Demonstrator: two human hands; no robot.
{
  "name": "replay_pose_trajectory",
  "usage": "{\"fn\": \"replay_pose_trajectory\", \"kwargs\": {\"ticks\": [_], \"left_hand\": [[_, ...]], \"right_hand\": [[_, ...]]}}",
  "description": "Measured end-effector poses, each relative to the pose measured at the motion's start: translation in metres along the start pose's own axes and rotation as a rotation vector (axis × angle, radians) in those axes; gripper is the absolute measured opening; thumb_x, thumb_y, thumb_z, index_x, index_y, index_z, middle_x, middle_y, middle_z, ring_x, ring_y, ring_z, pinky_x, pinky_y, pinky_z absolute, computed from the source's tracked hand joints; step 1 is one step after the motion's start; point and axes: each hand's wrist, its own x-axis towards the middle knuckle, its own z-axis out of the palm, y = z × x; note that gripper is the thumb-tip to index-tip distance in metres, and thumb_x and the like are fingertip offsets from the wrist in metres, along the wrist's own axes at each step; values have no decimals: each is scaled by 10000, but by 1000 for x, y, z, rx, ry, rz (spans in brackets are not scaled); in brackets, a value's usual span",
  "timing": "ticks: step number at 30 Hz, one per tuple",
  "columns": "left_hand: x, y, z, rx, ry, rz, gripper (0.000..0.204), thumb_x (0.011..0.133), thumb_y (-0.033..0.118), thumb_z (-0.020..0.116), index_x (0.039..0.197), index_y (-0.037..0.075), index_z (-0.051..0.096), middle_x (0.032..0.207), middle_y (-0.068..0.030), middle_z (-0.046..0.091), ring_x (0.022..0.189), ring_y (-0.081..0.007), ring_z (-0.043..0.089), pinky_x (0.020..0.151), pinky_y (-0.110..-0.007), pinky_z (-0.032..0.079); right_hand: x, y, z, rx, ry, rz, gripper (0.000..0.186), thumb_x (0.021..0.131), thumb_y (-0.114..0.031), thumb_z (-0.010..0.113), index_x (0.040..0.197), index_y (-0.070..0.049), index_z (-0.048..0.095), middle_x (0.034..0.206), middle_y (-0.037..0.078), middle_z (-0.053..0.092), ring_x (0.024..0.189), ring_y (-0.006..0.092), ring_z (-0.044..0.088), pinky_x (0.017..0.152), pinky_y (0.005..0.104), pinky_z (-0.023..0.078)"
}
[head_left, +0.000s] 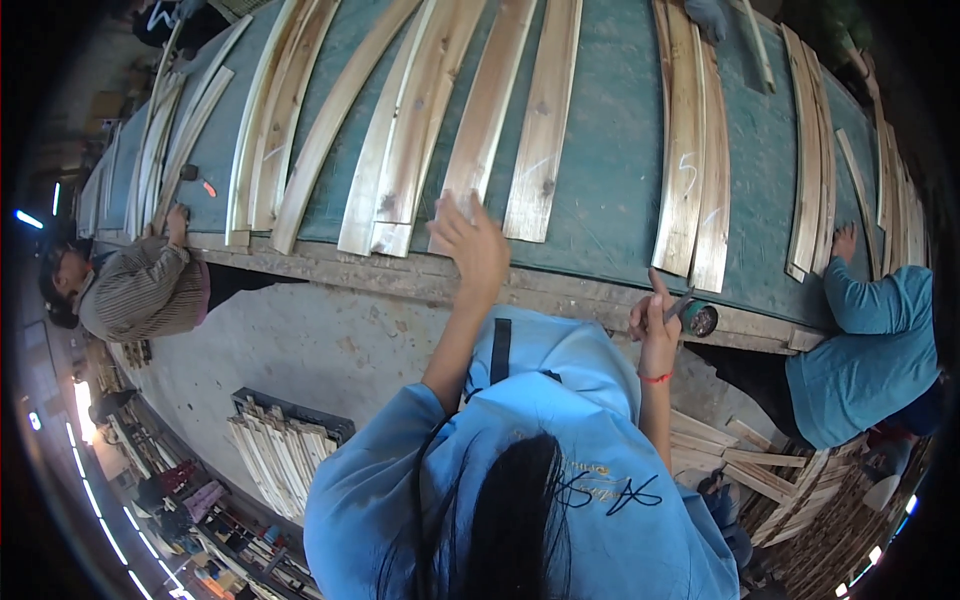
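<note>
My left hand (470, 240) rests on the near end of a pale wooden board (487, 120), fingers spread over its surface. Lower right of it, my right hand (652, 332) is raised at the bench edge, gripping a slim dark tool (681, 302), perhaps a knife, with the index finger stretched upward. A small green round tin (700, 318) sits just beside that hand. More boards (678, 170) lie lengthwise away from me on the green tabletop (610, 140), some paired or overlapping.
Co-workers stand at the left (140, 295) and right (860, 360); a gloved hand (706, 18) shows at the far edge. A dark block (189, 172) lies among boards at left. Stacks of slats stand below on the left (280, 460) and right (735, 450).
</note>
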Motion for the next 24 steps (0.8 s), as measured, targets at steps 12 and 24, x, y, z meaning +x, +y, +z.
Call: {"fn": "replay_pose_trajectory", "kwargs": {"ticks": [12, 24], "left_hand": [[28, 25, 17, -489, -477, -28, 776, 700, 234, 719, 1322, -40, 346, 1171, -281, 446, 1038, -361, 480, 813, -446, 434], [26, -30, 1, -2548, -850, -738, 613, 756, 301, 462, 1305, 41, 383, 1156, -297, 523, 873, -356, 589, 662, -468, 481]], "right_hand": [[4, -6, -14, 3, 86, 1, 596, 967, -421, 424, 1362, 21, 366, 622, -11, 430, 474, 45, 329, 429, 201, 270], [18, -7, -17, -20, 17, 18, 578, 968, -407, 423, 1354, 21, 384, 637, -19, 469, 514, 44, 370, 452, 195, 279]]}}
